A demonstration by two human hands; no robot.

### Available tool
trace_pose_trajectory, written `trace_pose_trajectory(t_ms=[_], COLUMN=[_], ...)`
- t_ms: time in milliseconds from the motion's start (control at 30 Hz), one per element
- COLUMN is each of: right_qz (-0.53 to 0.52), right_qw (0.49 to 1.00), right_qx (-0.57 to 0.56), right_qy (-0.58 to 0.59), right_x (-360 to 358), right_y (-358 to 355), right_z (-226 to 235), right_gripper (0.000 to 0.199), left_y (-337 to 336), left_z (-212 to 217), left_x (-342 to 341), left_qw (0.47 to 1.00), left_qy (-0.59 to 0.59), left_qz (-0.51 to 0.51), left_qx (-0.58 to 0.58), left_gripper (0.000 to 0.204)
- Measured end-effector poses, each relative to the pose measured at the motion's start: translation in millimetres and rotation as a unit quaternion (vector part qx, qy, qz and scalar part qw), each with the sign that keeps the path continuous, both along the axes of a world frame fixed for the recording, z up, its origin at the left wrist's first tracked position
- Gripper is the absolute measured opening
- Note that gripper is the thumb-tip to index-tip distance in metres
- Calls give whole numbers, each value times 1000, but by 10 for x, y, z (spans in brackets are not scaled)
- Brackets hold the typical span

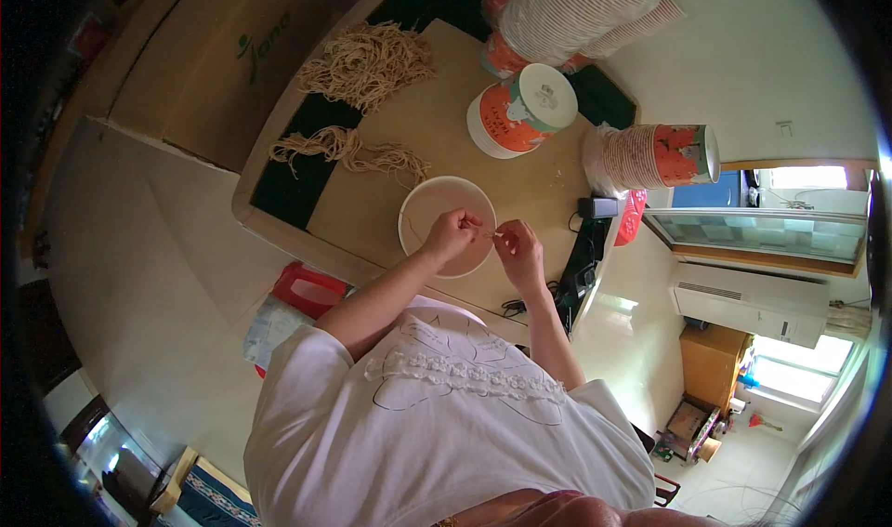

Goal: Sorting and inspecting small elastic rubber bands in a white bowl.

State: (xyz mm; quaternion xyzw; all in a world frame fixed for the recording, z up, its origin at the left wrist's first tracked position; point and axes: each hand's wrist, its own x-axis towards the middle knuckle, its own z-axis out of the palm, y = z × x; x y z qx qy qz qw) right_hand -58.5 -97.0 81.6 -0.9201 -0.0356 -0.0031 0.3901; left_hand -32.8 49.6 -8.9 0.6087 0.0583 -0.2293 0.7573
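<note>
Both my hands are raised over a round white paper bucket [437,188] at the table's near edge, seen from above into its pale inside. My left hand [451,236] has its fingers pinched at the bucket's middle. At the bucket's right rim my right hand [520,250] pinches too. Between the fingertips runs a short bit of thin tan cord [489,235], small and partly hidden. One strand also shows at the bucket's left inside wall. Beyond the left hand lies a loose tied bundle of tan cords [344,148], with a larger tangled cord pile [367,62] behind it.
Printed orange-and-green paper buckets [506,118] stand upside down farther back. Bagged bucket stacks [576,11] fill the far edge, and another stack [650,155] lies at the right. A black adapter [597,208] with cables is at the right edge. A cardboard box [204,72] stands left.
</note>
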Motion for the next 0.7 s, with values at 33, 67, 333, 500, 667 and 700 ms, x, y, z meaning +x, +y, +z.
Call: trace_pose_trajectory(t_ms=[33,67,333,500,667,700], right_qz=[1,6,-49,-72,-37,-37], right_qw=[1000,1000,995,995,999,999], right_qx=[0,-14,73,7,-21,-20], right_qy=[0,-3,-52,-75,-6,-4], right_x=[-2,-7,28,-43,-190,-189], right_y=[1,-4,117,52,105,119], right_z=[-3,-13,50,71,-66,-62], right_gripper=[7,5,11,6,9,9], left_y=[-2,-6,-18,17,-2,7], left_z=[-53,-106,-126,-146,46,85], left_x=[-10,-19,-53,-59,-71,-76], left_qw=[999,995,980,987,987,987], left_qy=[-27,-53,-106,-72,-97,-95], left_qz=[-7,-13,-63,-73,-61,-61], left_qx=[41,81,155,126,112,112], left_gripper=[16,17,20,21,15,15])
